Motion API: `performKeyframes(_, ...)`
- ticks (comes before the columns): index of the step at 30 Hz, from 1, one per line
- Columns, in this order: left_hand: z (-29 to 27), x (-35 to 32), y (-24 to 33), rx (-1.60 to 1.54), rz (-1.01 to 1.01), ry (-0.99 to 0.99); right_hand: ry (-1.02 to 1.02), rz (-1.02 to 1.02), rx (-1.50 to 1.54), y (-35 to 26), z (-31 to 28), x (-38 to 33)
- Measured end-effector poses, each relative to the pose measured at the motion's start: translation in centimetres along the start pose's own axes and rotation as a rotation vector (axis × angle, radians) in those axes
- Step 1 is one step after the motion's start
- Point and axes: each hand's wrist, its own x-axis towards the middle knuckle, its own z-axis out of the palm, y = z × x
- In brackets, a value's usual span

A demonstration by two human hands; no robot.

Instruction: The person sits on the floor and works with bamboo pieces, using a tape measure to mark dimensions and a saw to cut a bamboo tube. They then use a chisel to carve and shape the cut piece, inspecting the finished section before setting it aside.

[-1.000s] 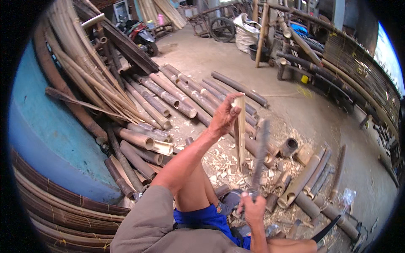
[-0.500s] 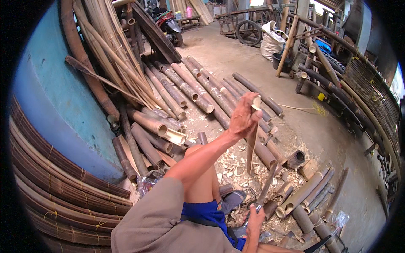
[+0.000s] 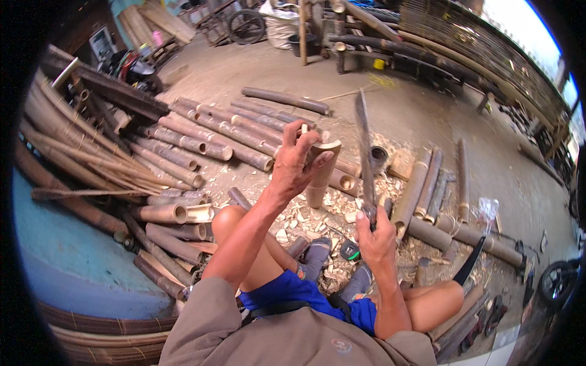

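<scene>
My left hand [image 3: 294, 163] grips the upper end of a split bamboo piece [image 3: 321, 177], fingers curled over its rim. The piece stands upright, its curved cut edge on top and its lower end above the shavings. To the right, my right hand [image 3: 376, 236] is closed round the handle of a machete [image 3: 365, 137]. The long dark blade points up and stands apart from the bamboo. Pale wood shavings [image 3: 293, 213] cover the ground beneath, around my feet.
Bamboo poles [image 3: 223, 131] lie in rows ahead and left. Cut bamboo lengths [image 3: 412, 192] lie right, beside a wooden block [image 3: 401, 165]. A small black-and-green object [image 3: 350, 250] sits between my feet. Farther off are a white sack [image 3: 281, 24] and a dark bucket [image 3: 303, 45].
My right hand has lifted the machete from low beside the shavings to blade-up. The bamboo piece is still in my left hand, now turned differently. The view has swung to the right.
</scene>
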Motion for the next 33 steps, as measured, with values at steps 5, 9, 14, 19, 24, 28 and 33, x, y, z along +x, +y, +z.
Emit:
performKeyframes(5,-0.3,-1.1,2.0,0.029,0.014,-0.05,0.052,-0.178,-0.017,-6.3,-0.9,1.4)
performKeyframes(9,-1.2,-1.6,3.9,-0.042,-0.054,-0.043,-0.011,-0.189,-0.031,-8.4,-0.4,2.2)
performKeyframes(14,-2.0,-2.0,4.7,-0.048,-0.098,-0.069,0.004,-0.292,-0.112,-8.2,1.7,2.8)
performKeyframes(19,-2.3,-2.0,4.6,-0.093,-0.086,-0.044,0.054,-0.406,-0.291,-7.9,2.9,2.8)
performKeyframes(24,-2.7,-2.1,5.1,-0.153,-0.173,-0.041,0.064,-0.441,-0.442,-7.8,3.4,2.6)
performKeyframes(28,-2.8,-1.9,5.0,-0.096,-0.128,-0.052,0.068,-0.45,-0.446,-8.1,3.5,2.5)
performKeyframes(33,-2.8,-1.9,5.1,-0.075,-0.108,-0.055,0.064,-0.431,-0.429,-7.9,3.7,2.4)
